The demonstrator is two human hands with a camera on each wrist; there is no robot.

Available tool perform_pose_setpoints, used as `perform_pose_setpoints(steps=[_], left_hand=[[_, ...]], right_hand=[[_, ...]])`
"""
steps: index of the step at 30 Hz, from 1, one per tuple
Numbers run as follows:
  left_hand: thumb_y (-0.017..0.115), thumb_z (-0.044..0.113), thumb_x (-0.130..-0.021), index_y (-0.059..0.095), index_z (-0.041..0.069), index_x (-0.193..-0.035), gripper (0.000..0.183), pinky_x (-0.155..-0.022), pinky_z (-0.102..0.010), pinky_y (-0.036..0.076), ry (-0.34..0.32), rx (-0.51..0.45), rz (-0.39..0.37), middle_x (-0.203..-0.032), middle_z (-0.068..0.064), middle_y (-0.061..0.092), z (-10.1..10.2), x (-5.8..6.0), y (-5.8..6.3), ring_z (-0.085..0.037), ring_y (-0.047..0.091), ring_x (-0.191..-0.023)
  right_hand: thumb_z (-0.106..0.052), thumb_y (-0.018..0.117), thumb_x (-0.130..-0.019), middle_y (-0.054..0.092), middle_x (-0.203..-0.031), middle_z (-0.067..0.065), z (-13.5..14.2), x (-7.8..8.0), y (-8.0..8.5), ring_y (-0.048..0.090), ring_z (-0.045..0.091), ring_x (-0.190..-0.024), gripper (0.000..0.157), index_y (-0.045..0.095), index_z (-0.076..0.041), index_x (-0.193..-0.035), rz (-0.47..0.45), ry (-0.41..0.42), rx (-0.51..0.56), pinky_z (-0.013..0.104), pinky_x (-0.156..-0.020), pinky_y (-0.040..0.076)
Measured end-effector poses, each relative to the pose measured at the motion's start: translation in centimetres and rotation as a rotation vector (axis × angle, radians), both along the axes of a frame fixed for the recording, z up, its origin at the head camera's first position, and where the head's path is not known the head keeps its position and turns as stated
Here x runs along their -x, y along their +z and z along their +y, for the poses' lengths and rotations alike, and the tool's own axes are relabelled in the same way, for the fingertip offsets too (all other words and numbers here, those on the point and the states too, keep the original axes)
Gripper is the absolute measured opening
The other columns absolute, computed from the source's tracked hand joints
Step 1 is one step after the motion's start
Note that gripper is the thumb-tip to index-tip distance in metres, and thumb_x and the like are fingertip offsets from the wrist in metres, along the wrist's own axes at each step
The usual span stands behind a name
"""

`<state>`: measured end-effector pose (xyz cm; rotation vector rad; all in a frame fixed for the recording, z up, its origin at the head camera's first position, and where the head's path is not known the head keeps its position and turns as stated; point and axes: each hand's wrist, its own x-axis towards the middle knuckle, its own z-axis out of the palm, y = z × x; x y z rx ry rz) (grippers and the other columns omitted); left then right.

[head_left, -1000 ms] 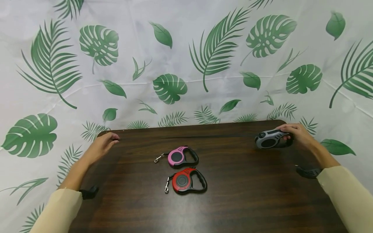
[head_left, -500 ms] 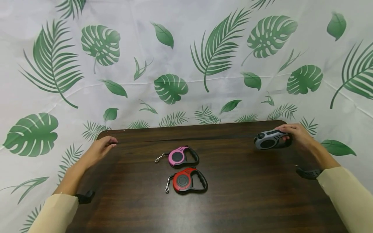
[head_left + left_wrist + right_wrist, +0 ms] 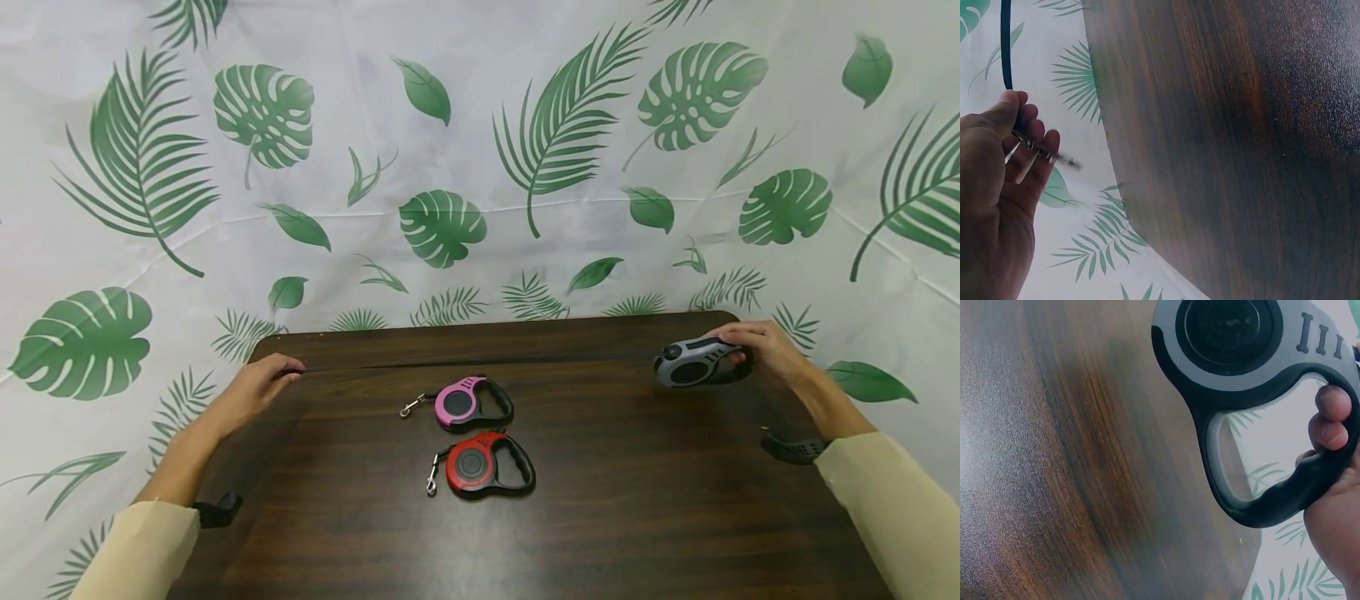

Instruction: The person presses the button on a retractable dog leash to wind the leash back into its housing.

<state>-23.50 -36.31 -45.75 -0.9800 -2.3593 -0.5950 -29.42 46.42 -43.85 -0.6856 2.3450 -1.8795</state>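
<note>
A grey and black retractable dog leash (image 3: 690, 362) hangs in my right hand (image 3: 765, 346), whose fingers curl through and around its black handle (image 3: 1285, 503). From its case a black strap (image 3: 465, 362) runs taut across to the left. My left hand (image 3: 258, 387) pinches the strap's far end between thumb and fingers. In the left wrist view the strap (image 3: 1005, 44) enters that hand, and a blurred metal clip (image 3: 1044, 151) dangles across the fingers. A pink leash (image 3: 457, 403) and a red leash (image 3: 472, 465) lie between the hands, each with a small metal clip.
Both lying leashes rest on a dark wooden table (image 3: 600, 500), the pink one farther back. Behind the table's far edge hangs a white cloth (image 3: 480, 125) printed with green leaves. Black straps circle both wrists.
The strap between my hands now shows as a straighter line, slanting a little down to the left. My left hand has dipped slightly. The right hand keeps its grip almost unmoved.
</note>
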Motion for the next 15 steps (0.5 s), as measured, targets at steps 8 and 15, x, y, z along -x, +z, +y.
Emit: perform_pose_setpoints(steps=[8,15], left_hand=[[0.081,-0.019,-0.076,0.072,-0.002,-0.1,0.031,-0.071,-0.027,0.053,0.02,0.017,-0.015,-0.091,-0.01,0.072,0.2,0.03,-0.09,-0.026,0.069,-0.078],[0.081,-0.019,-0.077,0.072,-0.002,-0.098,0.029,-0.069,-0.024,0.052,0.012,0.014,-0.016,-0.089,-0.01,0.074,0.81,-0.01,0.33,-0.024,0.07,-0.076]], right_hand=[[0.011,0.043,-0.107,0.079,-0.101,-0.006,0.12,0.06,-0.01,0.056,0.018,-0.069,0.041,0.08,-0.004,-0.115,0.009,0.037,0.028,0.033,-0.057,0.044],[0.01,0.049,-0.105,0.074,-0.093,-0.004,-0.15,0.13,-0.11,0.052,0.022,-0.067,0.033,0.079,0.001,-0.114,0.014,-0.005,0.005,0.036,-0.057,0.042]])
